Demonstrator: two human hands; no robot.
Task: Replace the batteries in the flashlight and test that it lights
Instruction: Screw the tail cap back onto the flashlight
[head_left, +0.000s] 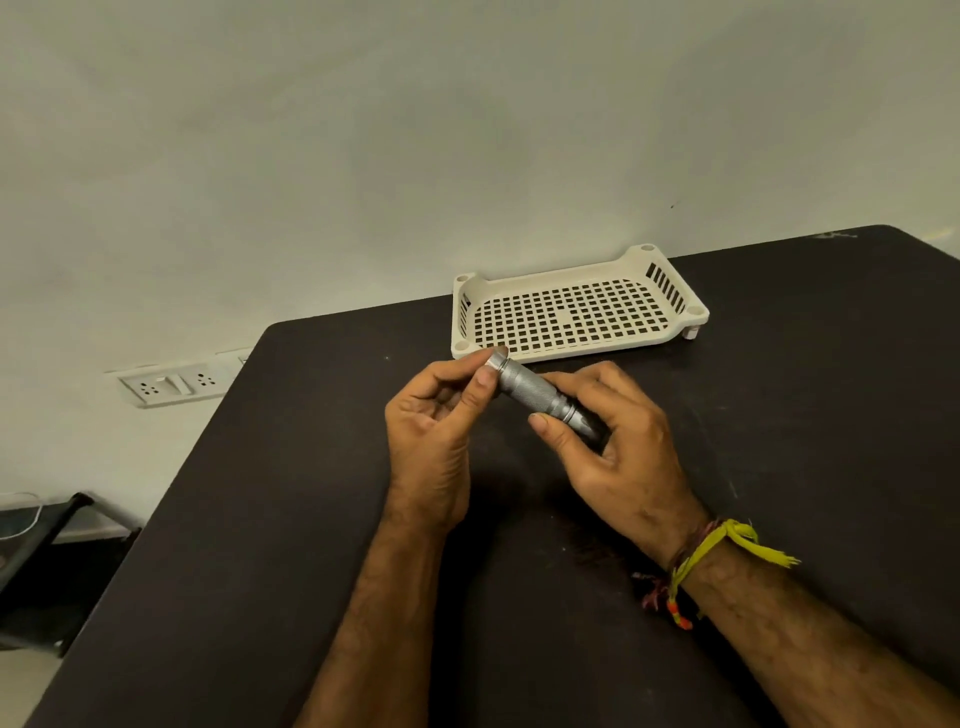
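Flashlight (537, 388), qty 1: silver metal, knurled barrel, held in the air above the black table (260, 519), just in front of the tray. Long axis diagonal, one end up-left toward the tray's near-left corner, other end down-right into the right palm; which end is the lens can't be told. Left hand (431, 431), qty 1: thumb and fingertips pinch the ringed cap at the upper-left end, narrow grip, other fingers curled. Right hand (618, 447), qty 1: fingers and thumb wrapped round the lower-right section, thumb tip on the barrel near a groove ring; far end hidden by fingers. Tray (579, 317), qty 1: cream plastic, perforated floor, slotted side walls, sits flat at the table's far edge by the wall, apart from the flashlight. Wrist threads (696, 561) on right wrist: yellow plus reddish strands, loose ends. Wall socket panel (174, 384), qty 1, left of table; 2 socket groups and 1 switch visible. Dark frame w/ cable at lower left, unclear.
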